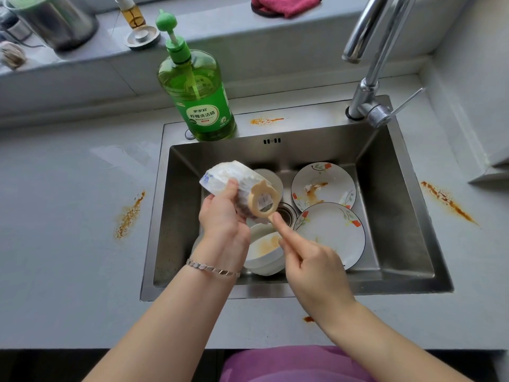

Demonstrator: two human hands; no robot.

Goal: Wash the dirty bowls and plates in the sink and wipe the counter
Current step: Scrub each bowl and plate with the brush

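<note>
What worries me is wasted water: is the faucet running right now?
No, no stream of water falls from the faucet into the sink below it.

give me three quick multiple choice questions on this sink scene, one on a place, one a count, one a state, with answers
1. Where does the green soap bottle stand?
A in the basin
B on the sink's back rim, left of the faucet
C on the windowsill

2. How many flowered plates lie in the sink?
A one
B two
C four

3. What is the right hand doing?
A hanging empty
B pressing the pump
C gripping the brush handle

Answers:
1 B, the bottle's base sits on the steel rim.
2 B, a sauce-smeared plate lies at the back and a second plate lies in front of it.
3 C, the hand holds the wooden brush by its handle.
</note>
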